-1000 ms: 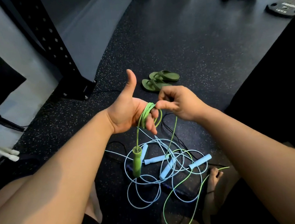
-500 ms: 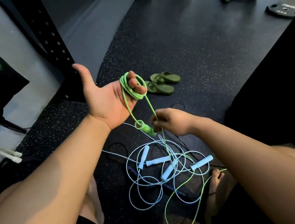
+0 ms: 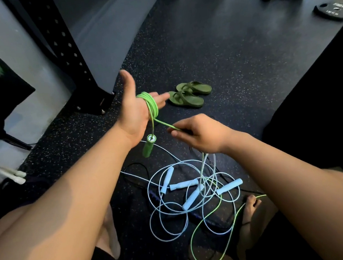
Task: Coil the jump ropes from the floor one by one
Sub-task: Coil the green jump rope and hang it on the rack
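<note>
Partner: Step in hand?

Me: Winding, first rope of the lot. Green rope [image 3: 152, 106] sat in several turns round my left hand [image 3: 135, 117], across the base of the fingers. Thumb stuck up and apart, fingers straight and close together. Its green handle [image 3: 148, 147] hung just under that wrist. My right hand [image 3: 204, 135] pinched the cord between thumb and fingertips, a short taut run below the coil.

Partner: How much was left?

Me: A good deal, by my reckoning. Loose green cord dropped behind my right hand and looped over the floor [image 3: 222, 60]. It crossed the pale blue ropes [image 3: 184, 185], which lay untouched in a tangle between my feet.

Partner: Next move?

Me: Likely another turn carried over the left hand, cord sliding through the pinch. Judged the risk to be the green cord dragging the blue pile along where they crossed.

Partner: Anything you couldn't make out?

Me: Second green handle, not found. The cord ran out of sight by my right foot [image 3: 250, 206] and arm. Exact number of turns on the coil, no. Right fingertips were blurred. Thin dark cords lay under the blue ones; could not tell whether they were another rope.
</note>
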`<state>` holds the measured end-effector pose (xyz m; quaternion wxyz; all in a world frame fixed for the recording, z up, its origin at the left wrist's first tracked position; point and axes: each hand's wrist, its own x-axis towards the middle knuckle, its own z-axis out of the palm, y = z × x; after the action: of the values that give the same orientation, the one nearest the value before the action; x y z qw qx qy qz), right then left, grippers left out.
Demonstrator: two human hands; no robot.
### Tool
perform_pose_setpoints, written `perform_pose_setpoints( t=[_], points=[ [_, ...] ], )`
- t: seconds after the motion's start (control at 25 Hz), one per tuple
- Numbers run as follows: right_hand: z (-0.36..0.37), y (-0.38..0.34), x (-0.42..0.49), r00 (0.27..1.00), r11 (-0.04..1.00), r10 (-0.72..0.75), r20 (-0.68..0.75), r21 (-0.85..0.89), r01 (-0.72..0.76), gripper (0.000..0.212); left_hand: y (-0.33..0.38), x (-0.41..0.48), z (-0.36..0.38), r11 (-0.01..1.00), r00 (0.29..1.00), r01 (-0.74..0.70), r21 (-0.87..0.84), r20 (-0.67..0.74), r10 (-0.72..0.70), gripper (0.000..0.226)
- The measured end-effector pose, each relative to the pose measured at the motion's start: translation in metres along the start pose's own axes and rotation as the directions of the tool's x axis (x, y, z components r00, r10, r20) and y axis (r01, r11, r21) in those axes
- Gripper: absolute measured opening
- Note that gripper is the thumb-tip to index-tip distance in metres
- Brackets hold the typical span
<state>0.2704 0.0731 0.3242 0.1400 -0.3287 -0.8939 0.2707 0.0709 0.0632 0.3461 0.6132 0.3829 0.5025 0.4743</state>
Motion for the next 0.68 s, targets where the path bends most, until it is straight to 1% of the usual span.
perform_pose_setpoints(
  t=[0.04, 0.12, 0.2, 0.24, 0.32, 0.4, 0.48, 0.52, 0.6, 0.68],
  points=[
    [-0.003, -0.001, 0.0, 0.998, 0.999, -0.046, -0.046, -0.028, 0.045, 0.023, -0.005, 0.002, 0.001, 0.99, 0.998, 0.049, 0.13, 0.036, -0.054, 0.136],
    [-0.009, 0.002, -0.001, 0.979, 0.991, -0.124, -0.164, -0.059, 0.116, 0.018, -0.01, 0.0, 0.005, 0.932, 0.966, 0.104, 0.347, 0.188, -0.178, 0.138],
    [-0.019, 0.005, -0.002, 0.965, 0.996, -0.088, -0.249, -0.013, 0.088, 0.015, -0.011, -0.006, 0.008, 0.874, 0.906, 0.076, 0.479, 0.334, -0.262, 0.134],
    [-0.023, 0.008, -0.003, 0.962, 0.998, -0.055, -0.268, 0.01, 0.059, 0.015, -0.009, -0.011, 0.012, 0.843, 0.887, 0.061, 0.535, 0.357, -0.291, 0.132],
    [-0.028, 0.011, -0.005, 0.962, 0.999, -0.03, -0.273, 0.029, 0.039, 0.02, -0.005, -0.017, 0.016, 0.778, 0.88, 0.053, 0.626, 0.338, -0.333, 0.133],
    [-0.028, 0.013, -0.006, 0.966, 0.997, -0.047, -0.255, 0.042, 0.06, 0.024, -0.002, -0.02, 0.018, 0.767, 0.865, 0.068, 0.639, 0.346, -0.364, 0.133],
    [-0.025, 0.014, -0.007, 0.966, 0.995, -0.069, -0.248, 0.052, 0.084, 0.023, 0.002, -0.023, 0.019, 0.818, 0.845, 0.107, 0.565, 0.382, -0.374, 0.124],
    [-0.024, 0.015, -0.007, 0.969, 0.995, -0.055, -0.243, 0.066, 0.073, 0.021, 0.004, -0.024, 0.019, 0.851, 0.839, 0.134, 0.507, 0.4, -0.37, 0.117],
    [-0.022, 0.014, -0.007, 0.977, 0.988, 0.05, -0.206, 0.151, -0.019, 0.017, 0.007, -0.025, 0.017, 0.905, 0.839, 0.165, 0.393, 0.426, -0.338, 0.111],
    [-0.019, 0.011, -0.008, 0.981, 0.968, 0.133, -0.139, 0.232, -0.099, 0.02, 0.007, -0.027, 0.017, 0.937, 0.847, 0.166, 0.307, 0.442, -0.295, 0.11]
  ],
)
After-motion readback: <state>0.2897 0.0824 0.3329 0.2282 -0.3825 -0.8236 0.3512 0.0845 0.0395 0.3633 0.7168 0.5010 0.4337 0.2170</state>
